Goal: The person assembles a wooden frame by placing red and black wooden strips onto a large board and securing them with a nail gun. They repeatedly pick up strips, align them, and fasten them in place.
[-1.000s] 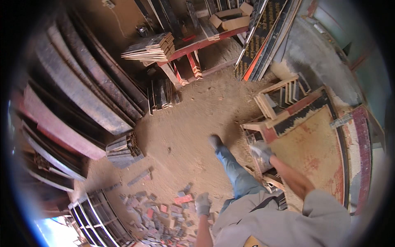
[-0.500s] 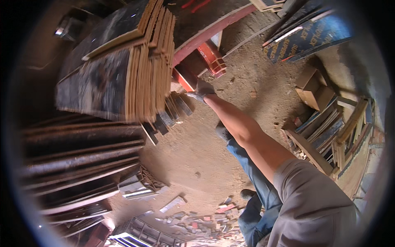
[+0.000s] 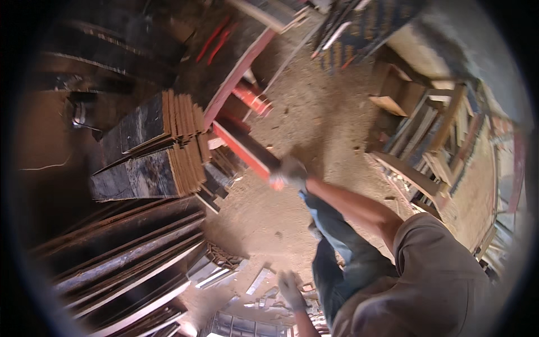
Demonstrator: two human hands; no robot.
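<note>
My right hand (image 3: 293,171), in a grey glove and blurred, is closed around the near end of a long narrow board (image 3: 247,147) with a dark face and a bright red-orange edge. The board's far end is beside a reddish beam (image 3: 238,76). A second red-orange piece (image 3: 251,98) lies next to it, past the board. My left hand (image 3: 291,289), also gloved, is low in the picture over scattered offcuts, its fingers stretched out with nothing seen in them.
A stack of dark-faced plywood sheets (image 3: 149,149) stands at the left, above more long panels (image 3: 129,264). At the right are a cardboard box (image 3: 401,92) and a wooden crate (image 3: 407,173) of wood strips. Dark printed panels (image 3: 365,31) lean at the back.
My right hand has drawn the board towards me, and more of its length shows. My left hand has come into view at the bottom. The whole view has shifted.
</note>
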